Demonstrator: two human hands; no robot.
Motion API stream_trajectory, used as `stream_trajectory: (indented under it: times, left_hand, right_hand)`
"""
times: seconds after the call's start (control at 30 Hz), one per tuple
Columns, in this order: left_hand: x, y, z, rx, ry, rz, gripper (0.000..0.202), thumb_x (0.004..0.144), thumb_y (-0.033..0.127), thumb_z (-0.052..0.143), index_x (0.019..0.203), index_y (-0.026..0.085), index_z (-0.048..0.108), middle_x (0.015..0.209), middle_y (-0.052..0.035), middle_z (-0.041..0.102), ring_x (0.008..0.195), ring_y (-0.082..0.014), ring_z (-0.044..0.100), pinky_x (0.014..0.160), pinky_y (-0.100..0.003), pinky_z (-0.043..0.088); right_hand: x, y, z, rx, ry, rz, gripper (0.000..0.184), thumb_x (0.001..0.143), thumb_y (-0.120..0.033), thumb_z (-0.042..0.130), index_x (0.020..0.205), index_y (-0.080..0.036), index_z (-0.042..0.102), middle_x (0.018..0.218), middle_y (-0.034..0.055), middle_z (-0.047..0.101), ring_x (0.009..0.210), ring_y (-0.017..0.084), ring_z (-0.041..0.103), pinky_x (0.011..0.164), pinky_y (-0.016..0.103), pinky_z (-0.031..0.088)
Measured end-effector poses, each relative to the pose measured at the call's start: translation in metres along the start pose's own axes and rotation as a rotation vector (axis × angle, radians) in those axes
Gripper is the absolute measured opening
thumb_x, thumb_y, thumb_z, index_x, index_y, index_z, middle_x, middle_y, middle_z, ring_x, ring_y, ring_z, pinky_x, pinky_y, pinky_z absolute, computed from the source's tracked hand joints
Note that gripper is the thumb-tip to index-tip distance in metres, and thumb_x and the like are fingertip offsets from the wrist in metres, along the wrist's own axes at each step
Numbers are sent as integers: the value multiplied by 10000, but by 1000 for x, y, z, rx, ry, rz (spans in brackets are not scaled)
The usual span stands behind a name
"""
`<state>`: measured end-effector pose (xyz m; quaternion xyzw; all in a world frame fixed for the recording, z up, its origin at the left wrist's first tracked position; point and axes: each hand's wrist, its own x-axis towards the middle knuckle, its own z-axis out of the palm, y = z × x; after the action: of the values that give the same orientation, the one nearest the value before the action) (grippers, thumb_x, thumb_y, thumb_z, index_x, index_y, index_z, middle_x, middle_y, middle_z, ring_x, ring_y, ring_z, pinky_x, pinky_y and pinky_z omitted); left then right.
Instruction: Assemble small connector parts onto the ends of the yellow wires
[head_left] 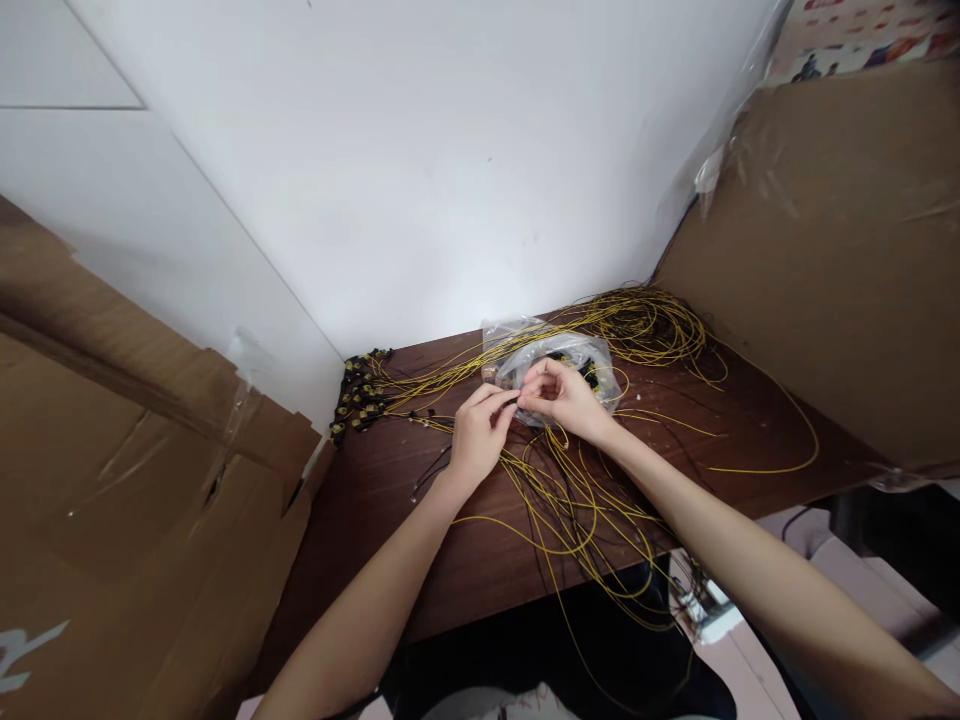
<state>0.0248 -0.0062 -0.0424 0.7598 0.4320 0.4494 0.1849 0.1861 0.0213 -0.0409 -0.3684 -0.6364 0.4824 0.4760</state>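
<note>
Dark slender piece (512, 401) sits above the middle of the surface, pinched between the fingertips of the left hand (478, 432) and the right hand (566, 402), which meet around it and hide most of it. Its long axis runs roughly sideways, from one hand to the other, the right end slightly higher; what its ends look like is too small to tell. Just behind the right hand lies a crumpled, clear plastic bag (604, 356) with black and yellow contents, partly covered by that hand. Thin, flexible yellow and black wires (541, 488) fan out below the hands in loose loops, some hanging over the near edge. Farther left, small black-and-yellow connectors (364, 392) lie clustered; long wires run from them past the bag to a tangled coil (649, 325) at the back right. The surface (390, 505) is dark brown with a wood-like grain. Taped brown cardboard boxes (832, 240) flank it left and right, and a smooth white wall (420, 160) closes off the back.
</note>
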Motion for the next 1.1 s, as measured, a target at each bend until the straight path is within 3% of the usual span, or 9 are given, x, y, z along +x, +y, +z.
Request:
stream_trajectory:
  times: [0.2, 0.63, 0.87, 1.1]
  left_hand:
    - [2, -5, 2, -85, 10, -65, 198, 812, 193, 553, 954, 155, 686, 828, -51, 618, 655, -108, 534, 561, -212, 414]
    - [4, -11, 3, -137, 46, -101, 174, 778, 182, 580, 904, 154, 696, 805, -47, 625, 629, -106, 534, 553, -214, 421]
    - [4, -8, 2, -112, 4, -100, 188, 791, 183, 568, 926, 151, 695, 806, -50, 619, 648, -111, 532, 537, -208, 402]
    - [2, -4, 1, -46, -7, -65, 197, 804, 195, 562, 951, 170, 691, 806, -40, 613, 607, -98, 495, 538, -211, 395]
  right_hand:
    - [1, -1, 0, -92, 8, -33, 224, 644, -318, 719, 734, -151, 601, 690, 12, 607, 631, 125, 560, 656, 290, 469]
    - [-1, -6, -1, -305, -38, -142, 113, 755, -237, 586, 794, -179, 674, 792, 39, 645, 725, 161, 578, 692, 316, 461]
    - [0, -2, -2, -149, -5, -49, 160, 688, -251, 647, 808, -165, 584, 716, 13, 601, 659, 135, 558, 674, 300, 467]
    - [0, 0, -3, -192, 65, -15, 249, 641, -298, 685, 649, -190, 461, 627, -18, 547, 588, 127, 515, 597, 283, 446]
